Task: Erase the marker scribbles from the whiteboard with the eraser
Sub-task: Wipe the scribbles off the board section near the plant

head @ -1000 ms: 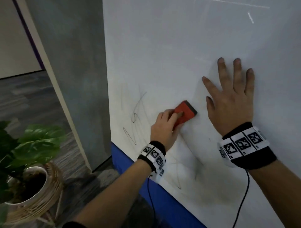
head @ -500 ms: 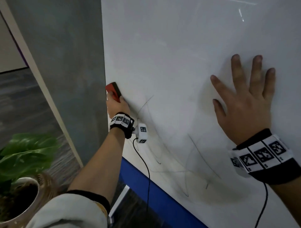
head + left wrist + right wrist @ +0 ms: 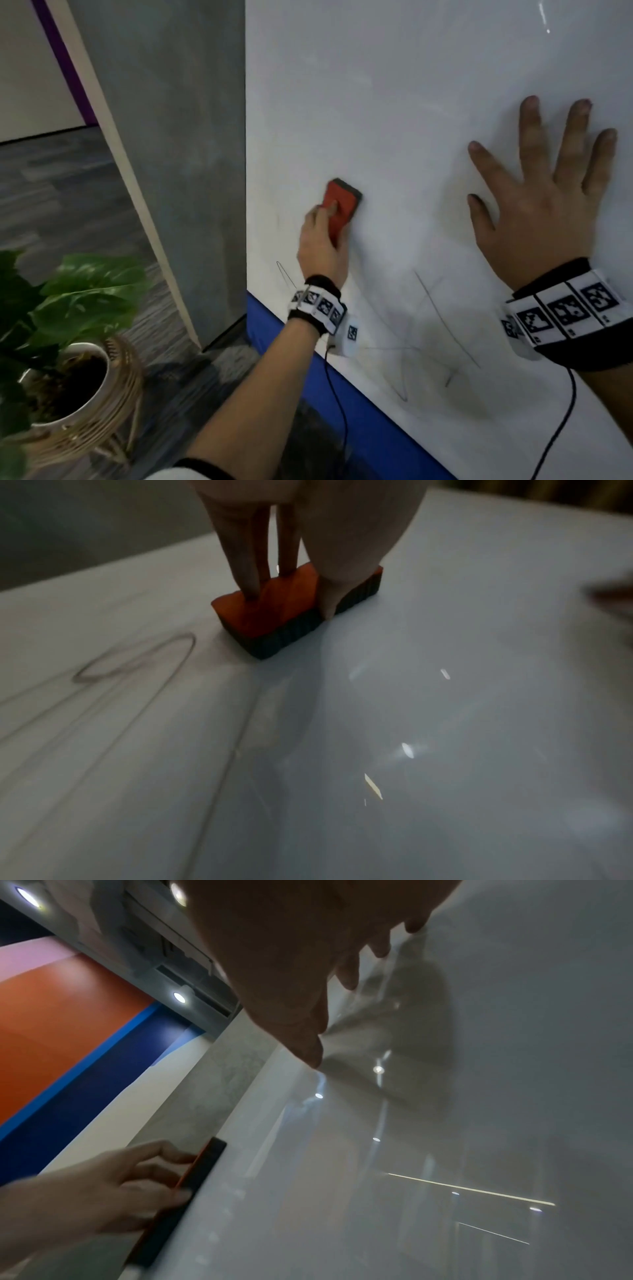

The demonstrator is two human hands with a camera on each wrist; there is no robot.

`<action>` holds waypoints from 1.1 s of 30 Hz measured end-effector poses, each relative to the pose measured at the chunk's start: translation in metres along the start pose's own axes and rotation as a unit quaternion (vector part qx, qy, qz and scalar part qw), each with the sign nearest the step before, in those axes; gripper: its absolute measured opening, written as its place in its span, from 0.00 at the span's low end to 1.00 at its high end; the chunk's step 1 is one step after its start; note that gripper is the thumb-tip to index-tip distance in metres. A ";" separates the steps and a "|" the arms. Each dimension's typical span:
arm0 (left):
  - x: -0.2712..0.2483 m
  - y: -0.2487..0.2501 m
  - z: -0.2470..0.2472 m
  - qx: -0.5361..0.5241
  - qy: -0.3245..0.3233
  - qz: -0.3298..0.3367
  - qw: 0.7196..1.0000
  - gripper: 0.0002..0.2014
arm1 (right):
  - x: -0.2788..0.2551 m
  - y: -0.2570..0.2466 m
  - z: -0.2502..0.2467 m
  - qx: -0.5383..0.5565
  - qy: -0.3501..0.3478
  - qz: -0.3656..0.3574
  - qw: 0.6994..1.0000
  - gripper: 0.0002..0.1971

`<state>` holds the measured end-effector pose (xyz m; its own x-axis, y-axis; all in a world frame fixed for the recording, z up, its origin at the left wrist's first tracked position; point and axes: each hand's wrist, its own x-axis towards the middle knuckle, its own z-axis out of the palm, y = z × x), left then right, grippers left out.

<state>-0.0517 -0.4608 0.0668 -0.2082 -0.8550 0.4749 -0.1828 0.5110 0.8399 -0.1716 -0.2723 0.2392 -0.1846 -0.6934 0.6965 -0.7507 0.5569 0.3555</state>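
A red eraser (image 3: 342, 205) with a dark felt base lies flat against the white whiteboard (image 3: 394, 102). My left hand (image 3: 322, 240) grips it, fingers over its red back (image 3: 274, 601) and thumb down its side; it also shows edge-on as the eraser (image 3: 192, 1191) in the right wrist view. Thin grey marker scribbles (image 3: 442, 318) run across the board's lower part, with a loop (image 3: 284, 274) left of my left wrist and loops (image 3: 137, 658) beside the eraser. My right hand (image 3: 544, 192) presses flat on the board, fingers spread (image 3: 308, 1031).
A blue band (image 3: 274, 329) runs along the board's lower edge. A grey wall panel (image 3: 178, 137) adjoins the board's left edge. A potted green plant (image 3: 68, 325) in a wicker stand sits on the floor at lower left. Cables hang from both wristbands.
My left hand has swept the eraser from mid-board to the board's left edge and now back right and lower. Scribbles near the left edge have thinned. The right hand stays flat.
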 end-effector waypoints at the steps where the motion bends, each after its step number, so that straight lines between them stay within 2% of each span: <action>1: 0.026 -0.002 -0.006 -0.014 0.028 -0.040 0.999 0.18 | -0.001 -0.001 0.000 0.000 0.001 -0.001 1.000 0.29; 3: 0.069 -0.001 -0.016 -0.006 0.063 -0.102 0.993 0.19 | -0.001 0.001 0.001 0.002 0.003 -0.009 1.000 0.30; 4: 0.079 0.002 -0.016 0.008 0.070 -0.111 0.991 0.19 | -0.001 0.003 0.001 0.000 0.002 -0.014 1.000 0.30; 6: 0.067 0.015 -0.008 0.021 0.080 -0.089 0.993 0.19 | -0.003 0.008 -0.001 -0.003 -0.002 -0.025 1.000 0.30; 9: -0.006 0.033 0.020 0.016 0.066 0.000 0.998 0.18 | -0.004 0.016 -0.003 0.001 -0.006 -0.055 0.998 0.30; 14: -0.147 0.047 0.061 -0.020 -0.011 0.018 1.000 0.16 | -0.014 0.032 -0.007 0.015 -0.009 -0.100 0.995 0.27; 18: -0.212 0.047 0.081 -0.022 -0.086 0.065 0.994 0.17 | -0.036 0.039 -0.004 0.024 -0.027 -0.125 0.991 0.25; 21: -0.208 0.043 0.076 -0.035 -0.085 0.057 0.994 0.19 | -0.059 0.053 -0.004 0.012 -0.032 -0.127 0.991 0.28; 23: -0.177 0.043 0.067 -0.045 -0.045 -0.024 0.998 0.18 | -0.074 0.067 -0.010 0.003 -0.026 -0.108 0.994 0.30; 25: -0.133 0.044 0.058 -0.081 0.026 -0.115 0.990 0.17 | -0.088 0.080 -0.016 -0.006 -0.017 -0.090 0.996 0.31; 26: -0.115 0.047 0.055 -0.079 0.053 -0.126 0.987 0.16 | -0.095 0.085 -0.018 -0.011 -0.015 -0.086 0.996 0.31; 29: -0.111 0.065 0.058 -0.055 0.076 -0.072 0.993 0.16 | -0.114 0.099 -0.018 -0.020 -0.015 -0.082 0.996 0.30; 31: -0.150 0.078 0.074 -0.036 0.054 -0.006 0.998 0.16 | -0.121 0.103 -0.013 -0.022 -0.012 -0.095 0.995 0.25; 33: -0.207 0.089 0.093 -0.018 0.006 0.057 0.998 0.17 | -0.126 0.105 -0.006 -0.020 0.002 -0.110 0.994 0.22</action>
<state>-0.1141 -0.2298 0.0187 -0.2149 -0.7920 0.5714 -0.1241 0.6025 0.7884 -0.2231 -0.1240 0.1929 -0.0154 -0.7988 0.6014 -0.7467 0.4092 0.5244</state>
